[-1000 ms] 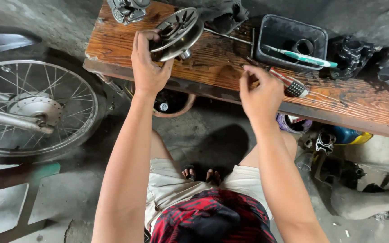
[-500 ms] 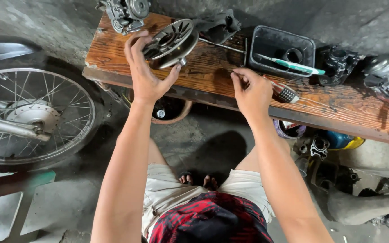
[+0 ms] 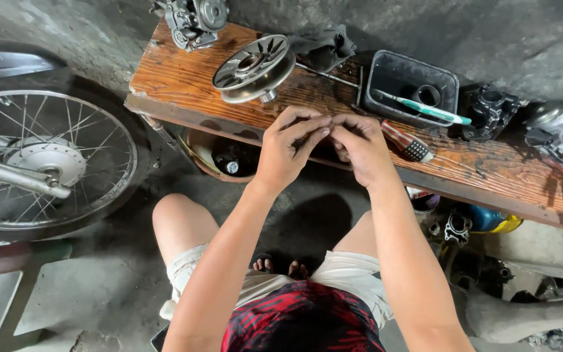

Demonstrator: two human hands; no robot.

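Pinching together over the wooden bench's (image 3: 184, 81) front edge, left hand (image 3: 288, 153) and right hand (image 3: 360, 146) are meeting fingertip to fingertip on something too small to identify, likely light and easily dropped, needing fingertip grip; finned metal pulley (image 3: 252, 65) lying behind.

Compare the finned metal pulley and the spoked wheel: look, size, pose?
The finned metal pulley is small, with solid radial fins; the spoked wheel is far larger, with thin wire spokes and a tyre. The pulley lies loose and tilted on the wooden bench; the wheel stands upright on the floor, on its axle. Both are round, silver metal, with a central hub.
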